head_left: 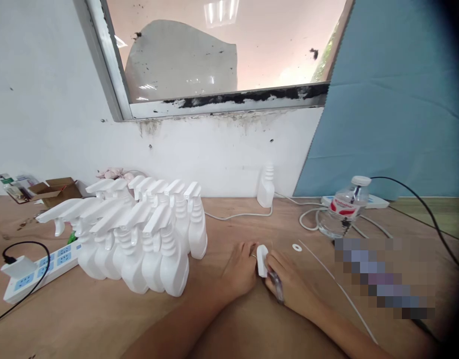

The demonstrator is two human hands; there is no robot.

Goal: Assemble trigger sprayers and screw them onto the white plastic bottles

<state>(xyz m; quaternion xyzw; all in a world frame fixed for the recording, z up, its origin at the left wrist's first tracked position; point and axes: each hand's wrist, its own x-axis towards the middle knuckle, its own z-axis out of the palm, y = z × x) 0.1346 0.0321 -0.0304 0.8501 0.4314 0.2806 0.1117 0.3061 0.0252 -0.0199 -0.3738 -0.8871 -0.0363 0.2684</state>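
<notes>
Between my two hands, low over the table, is a white plastic piece (262, 260) that looks like a spray-bottle head. My left hand (239, 273), a ring on one finger, is closed against its left side. My right hand (289, 280) is bent in at its right side, fingers curled. A slender, see-through greyish thing (277, 287) sticks out from under the right fingers toward me; its kind is unclear. The fingertips are partly hidden. Just right of my hands lies a small white ring-shaped washer (297, 247).
Several white spray bottles (175, 264) with trigger heads stand grouped at left. A headless white bottle (266, 188) stands by the wall. Also here are a power strip (42, 274), a cardboard box (57, 191), a water bottle (343, 212), a thin white tube (339, 286) and a blurred-out patch (386, 279).
</notes>
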